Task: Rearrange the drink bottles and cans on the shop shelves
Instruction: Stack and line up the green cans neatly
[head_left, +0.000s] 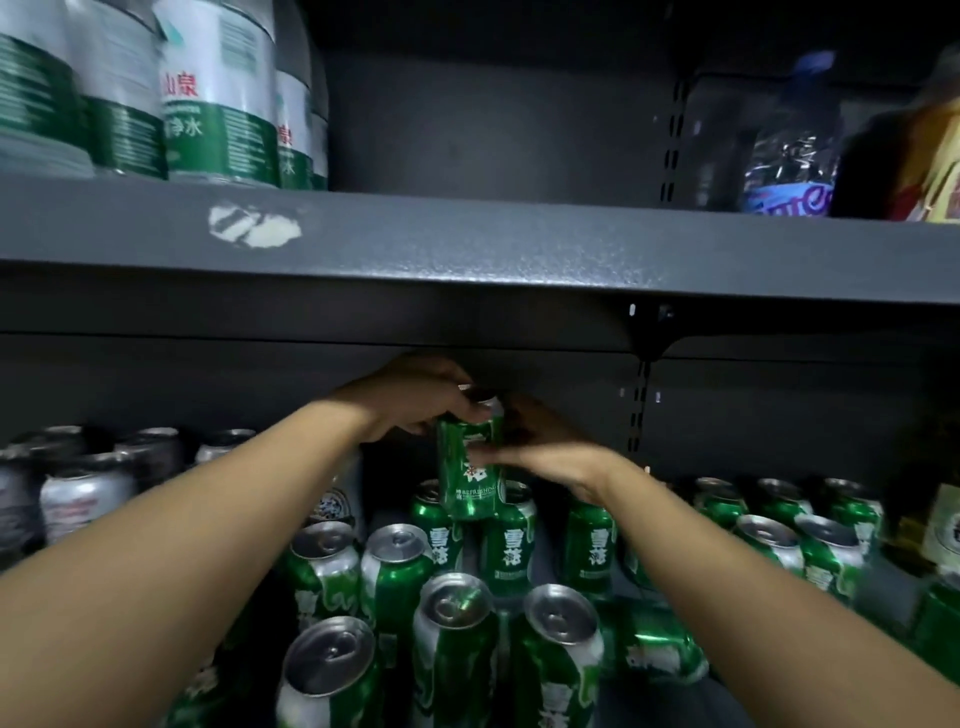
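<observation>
On the upper shelf (467, 244), green-and-white water bottles (218, 93) stand at far left. Below them sit silver cans (83, 499). The left hand (415, 397) curls its grip over the top of a green beer can (470, 467), held upright above the standing green cans (452, 639) on the lower shelf. The right hand (545, 457) grips the same can's side. Further right, more green cans (810, 535) stand in rows.
</observation>
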